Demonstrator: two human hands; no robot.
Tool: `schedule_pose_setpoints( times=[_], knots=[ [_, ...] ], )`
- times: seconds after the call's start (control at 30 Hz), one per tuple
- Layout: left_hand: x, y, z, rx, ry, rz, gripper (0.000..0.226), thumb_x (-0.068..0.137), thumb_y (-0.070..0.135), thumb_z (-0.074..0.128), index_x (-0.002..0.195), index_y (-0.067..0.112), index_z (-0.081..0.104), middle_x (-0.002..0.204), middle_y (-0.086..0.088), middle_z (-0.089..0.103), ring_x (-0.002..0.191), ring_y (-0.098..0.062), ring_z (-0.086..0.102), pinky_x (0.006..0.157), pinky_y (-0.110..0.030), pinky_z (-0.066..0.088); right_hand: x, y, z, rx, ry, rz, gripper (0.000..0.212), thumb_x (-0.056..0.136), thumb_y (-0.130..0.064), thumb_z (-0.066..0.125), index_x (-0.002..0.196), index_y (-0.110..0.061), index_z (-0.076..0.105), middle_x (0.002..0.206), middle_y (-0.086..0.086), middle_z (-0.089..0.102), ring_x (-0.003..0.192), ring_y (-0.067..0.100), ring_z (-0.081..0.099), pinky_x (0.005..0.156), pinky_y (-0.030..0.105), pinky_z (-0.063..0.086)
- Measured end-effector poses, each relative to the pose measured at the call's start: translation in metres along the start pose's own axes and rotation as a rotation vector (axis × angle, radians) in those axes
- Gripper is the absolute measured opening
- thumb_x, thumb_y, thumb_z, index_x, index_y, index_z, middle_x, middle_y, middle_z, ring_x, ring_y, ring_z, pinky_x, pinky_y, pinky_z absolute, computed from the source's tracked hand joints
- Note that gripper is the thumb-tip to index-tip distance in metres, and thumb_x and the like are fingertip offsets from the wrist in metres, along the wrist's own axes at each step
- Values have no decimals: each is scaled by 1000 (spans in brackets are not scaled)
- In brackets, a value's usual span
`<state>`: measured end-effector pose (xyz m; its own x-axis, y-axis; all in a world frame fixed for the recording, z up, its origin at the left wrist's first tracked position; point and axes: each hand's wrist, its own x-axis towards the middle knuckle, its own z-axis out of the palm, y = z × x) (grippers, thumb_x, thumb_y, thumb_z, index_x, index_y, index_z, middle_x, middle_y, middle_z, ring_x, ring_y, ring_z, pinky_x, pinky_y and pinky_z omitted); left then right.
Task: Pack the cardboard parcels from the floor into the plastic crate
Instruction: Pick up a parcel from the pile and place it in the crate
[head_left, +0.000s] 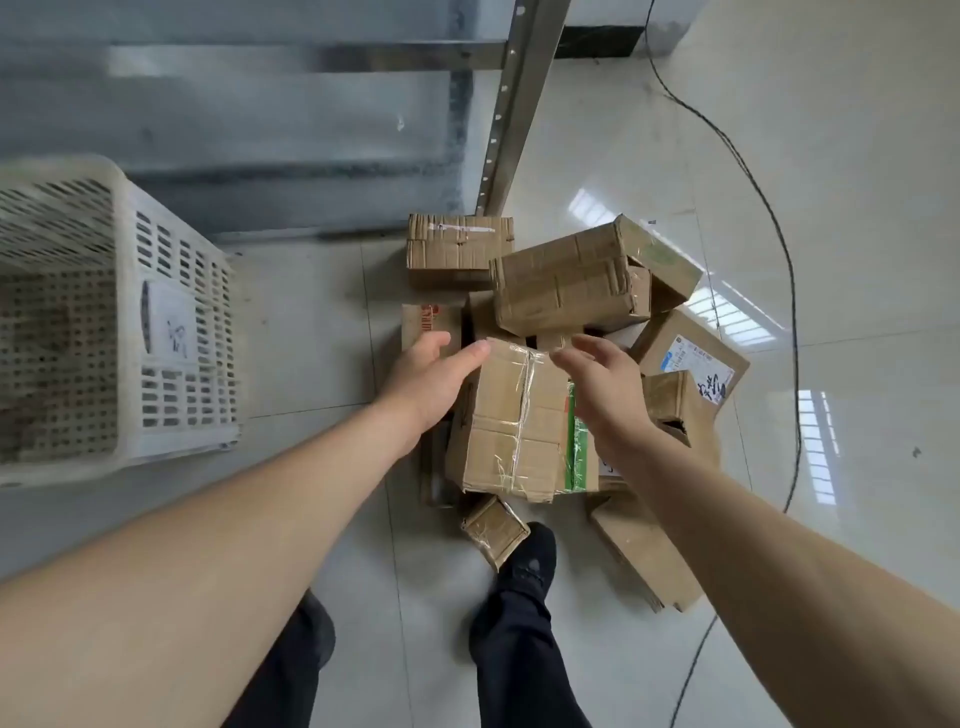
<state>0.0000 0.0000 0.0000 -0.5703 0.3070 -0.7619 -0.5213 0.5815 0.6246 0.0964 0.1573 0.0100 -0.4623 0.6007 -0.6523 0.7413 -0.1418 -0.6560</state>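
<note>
A heap of several brown cardboard parcels lies on the tiled floor in front of my feet. The nearest big one, a taped parcel (511, 423) with a green strip on its right side, sits on top of the heap. My left hand (428, 384) is at its left edge with straight fingers, the thumb over its top corner. My right hand (605, 387) hovers over its right edge, fingers spread and relaxed. Neither hand grips it. The white plastic crate (171, 291) stands on the floor to the left, its inside holding no parcels that I can see.
Other parcels: a long one (566, 283) atop the heap, one by the shelf post (457, 247), a labelled one (691, 353), a small one (493, 527) by my right shoe (532, 558). A metal shelf post (519, 104) rises behind. A black cable (789, 270) curves along the right floor.
</note>
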Motion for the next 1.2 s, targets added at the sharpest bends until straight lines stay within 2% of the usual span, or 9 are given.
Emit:
schedule_pose_setpoints(
  times=[0.47,0.53,0.67,0.8,0.93,1.0,1.03,1.13,1.2],
  knots=[
    [85,-56,51,-60,-207,-314,95,80,83,49,157,39,17,166,3,16,150,-32,20,114,-63,22,78,92,33,147,-47,353,98,86,-48,72,163,-24,16,163,6,33,145,30,37,116,47,33],
    [85,-53,53,-104,-234,-336,97,75,87,47,156,43,19,166,3,18,150,-33,21,112,-66,22,79,94,36,171,-26,392,102,75,-62,70,159,-26,26,157,6,41,137,30,45,113,54,39],
    [74,-40,47,-106,-150,-321,96,73,93,37,152,37,30,160,0,32,145,-31,31,110,-59,29,71,89,37,247,24,391,60,78,-81,50,113,-35,64,116,1,67,104,22,65,97,54,53],
    [55,-21,28,-237,-79,-297,69,93,76,27,147,36,39,139,-1,53,123,-25,49,99,-52,39,60,76,36,342,137,324,64,81,-84,38,99,-32,72,105,-2,75,100,20,69,95,49,53],
    [49,-19,12,-323,57,-320,58,93,69,45,131,26,55,112,-2,67,93,-20,62,65,-36,45,45,61,35,409,101,182,28,82,-43,61,74,-17,60,72,-5,64,76,19,57,73,37,45],
    [53,-28,5,-241,83,-327,35,96,46,55,120,20,60,104,-8,70,95,-26,65,73,-36,47,41,62,36,358,43,158,12,63,-22,59,74,-17,57,77,-3,62,81,20,55,76,41,45],
    [58,-35,3,-178,84,-325,28,95,31,57,120,17,59,104,-9,69,96,-28,65,75,-37,49,41,66,37,313,4,162,23,57,-16,56,80,-17,59,86,1,64,86,23,57,75,39,45],
    [68,-55,2,22,13,-283,47,88,5,53,133,20,52,116,-9,64,105,-29,61,66,-34,47,44,79,43,231,-47,208,47,57,-12,57,104,-17,64,104,8,67,98,30,62,69,33,43],
    [70,-63,3,73,-12,-271,51,84,3,55,133,18,52,120,-11,63,105,-30,60,67,-33,46,45,84,43,228,-61,239,37,71,-22,61,108,-21,67,114,8,68,107,29,63,76,35,44]
  ],
)
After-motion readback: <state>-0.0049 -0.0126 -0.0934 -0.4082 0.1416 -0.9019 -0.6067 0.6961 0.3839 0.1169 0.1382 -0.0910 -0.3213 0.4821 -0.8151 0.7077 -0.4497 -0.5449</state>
